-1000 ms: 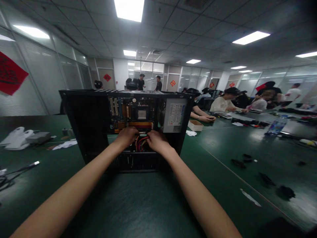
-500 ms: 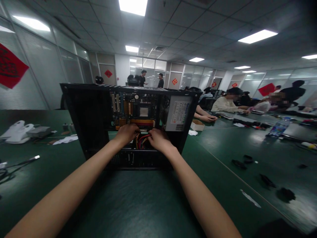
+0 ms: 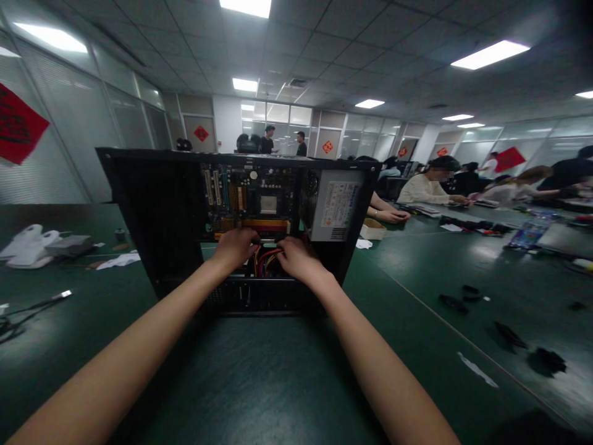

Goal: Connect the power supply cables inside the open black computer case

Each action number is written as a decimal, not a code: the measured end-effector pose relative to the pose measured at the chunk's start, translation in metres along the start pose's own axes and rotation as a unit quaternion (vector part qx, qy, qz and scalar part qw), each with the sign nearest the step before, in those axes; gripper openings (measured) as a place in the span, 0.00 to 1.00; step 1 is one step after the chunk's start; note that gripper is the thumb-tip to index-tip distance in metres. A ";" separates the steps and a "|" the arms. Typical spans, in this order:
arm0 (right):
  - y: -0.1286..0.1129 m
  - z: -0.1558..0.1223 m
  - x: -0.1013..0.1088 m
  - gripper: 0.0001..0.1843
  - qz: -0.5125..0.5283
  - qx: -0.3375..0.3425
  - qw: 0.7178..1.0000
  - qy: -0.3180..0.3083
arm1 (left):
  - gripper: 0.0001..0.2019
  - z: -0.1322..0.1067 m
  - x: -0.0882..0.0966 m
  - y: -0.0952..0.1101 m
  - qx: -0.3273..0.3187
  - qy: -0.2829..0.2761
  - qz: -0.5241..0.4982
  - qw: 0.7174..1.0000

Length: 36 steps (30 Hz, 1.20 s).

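Observation:
An open black computer case (image 3: 148, 216) stands before me, its inside facing me. On its back panel is the motherboard (image 3: 273, 182), with a bare square socket (image 3: 268, 204) and orange and yellow slots (image 3: 266, 226). At the board's lower edge, my left hand (image 3: 237, 248) has its fingers curled inward. Opposite it, close to a bundle of red, yellow and black cables (image 3: 265, 262), my right hand (image 3: 299, 258) has its fingers pressed together. A thin pale piece shows between the fingertips; what each hand grips is hidden. The power supply (image 3: 336, 207) sits at the upper right.
On the green table (image 3: 259, 377) lie a white plastic bag (image 3: 30, 244), a grey box (image 3: 69, 246) and a cable (image 3: 46, 303) at left. To the right are a small open carton (image 3: 372, 229), black pieces (image 3: 509, 334) and a bottle (image 3: 530, 232). Another person's hands (image 3: 393, 216) rest beyond the case.
The view has shifted slightly, and the case looks a little larger and closer. Both hands stay at the same spot by the board's lower edge, with hardly any visible movement.

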State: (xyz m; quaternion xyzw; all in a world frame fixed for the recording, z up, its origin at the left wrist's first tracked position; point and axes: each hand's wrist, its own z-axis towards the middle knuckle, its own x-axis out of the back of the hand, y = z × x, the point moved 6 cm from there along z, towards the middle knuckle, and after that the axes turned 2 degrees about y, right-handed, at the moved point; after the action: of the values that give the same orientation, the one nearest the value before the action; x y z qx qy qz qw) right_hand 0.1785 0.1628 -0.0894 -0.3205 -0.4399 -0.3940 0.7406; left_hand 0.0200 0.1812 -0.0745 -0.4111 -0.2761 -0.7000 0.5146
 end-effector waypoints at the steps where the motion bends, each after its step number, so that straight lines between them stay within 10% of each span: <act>1: 0.000 0.000 0.000 0.13 0.000 0.001 1.000 0.001 | 0.11 0.000 0.000 0.000 -0.003 0.001 -0.002 1.000; 36: -0.002 -0.002 0.002 0.14 0.015 0.011 1.000 -0.012 | 0.13 0.002 0.005 0.007 0.008 -0.025 0.045 0.999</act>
State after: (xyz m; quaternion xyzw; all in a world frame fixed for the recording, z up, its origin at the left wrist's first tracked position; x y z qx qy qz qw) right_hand 0.1782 0.1594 -0.0878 -0.3231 -0.4486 -0.3742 0.7446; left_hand 0.0262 0.1783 -0.0692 -0.4367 -0.2758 -0.6633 0.5415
